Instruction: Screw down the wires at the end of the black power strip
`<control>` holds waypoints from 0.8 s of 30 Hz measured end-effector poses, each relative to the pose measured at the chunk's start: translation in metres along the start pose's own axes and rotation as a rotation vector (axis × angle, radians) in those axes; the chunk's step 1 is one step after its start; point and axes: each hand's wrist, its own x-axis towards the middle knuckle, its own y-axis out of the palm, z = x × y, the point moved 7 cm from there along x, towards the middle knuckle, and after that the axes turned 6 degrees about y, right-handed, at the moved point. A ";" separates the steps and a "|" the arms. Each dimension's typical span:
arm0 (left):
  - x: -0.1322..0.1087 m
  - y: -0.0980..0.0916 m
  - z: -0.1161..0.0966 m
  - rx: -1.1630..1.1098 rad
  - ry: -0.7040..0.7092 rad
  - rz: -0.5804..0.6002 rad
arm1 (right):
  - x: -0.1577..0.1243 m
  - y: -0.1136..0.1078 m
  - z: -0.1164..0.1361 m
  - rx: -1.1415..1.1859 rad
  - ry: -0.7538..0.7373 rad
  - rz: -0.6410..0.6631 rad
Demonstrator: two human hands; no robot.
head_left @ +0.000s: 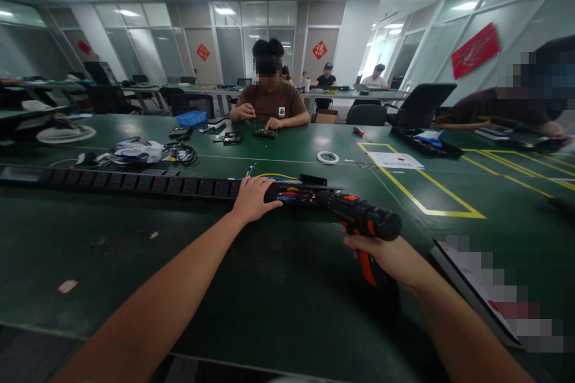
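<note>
A long black power strip (130,182) with a row of sockets lies across the green table. My left hand (254,198) is closed over it near its right end, fingers across the top and thumb along the near side. Just right of that hand the casing is open, showing red, blue and yellow wires (288,194). In my right hand (384,248) is a black and orange cordless drill (366,214), gripped by its handle. The drill points left, its nose at the strip's open end; whether its tip touches anything there I cannot tell.
Beyond the strip lie bagged parts with cables (139,149), a blue basket (191,118), a white ring-shaped coil (327,157) and a paper sheet (395,160). A black tray (424,140) stands farther right. One person (272,99) works opposite; another leans in at right.
</note>
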 end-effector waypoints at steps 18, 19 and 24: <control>0.000 -0.002 -0.002 -0.008 -0.002 -0.006 | -0.003 0.000 0.006 -0.022 -0.001 0.008; 0.000 -0.002 -0.002 -0.006 -0.002 -0.006 | -0.003 0.000 0.006 -0.025 -0.003 0.008; 0.000 0.000 0.000 -0.005 0.002 -0.008 | 0.000 0.000 0.004 -0.023 -0.017 0.017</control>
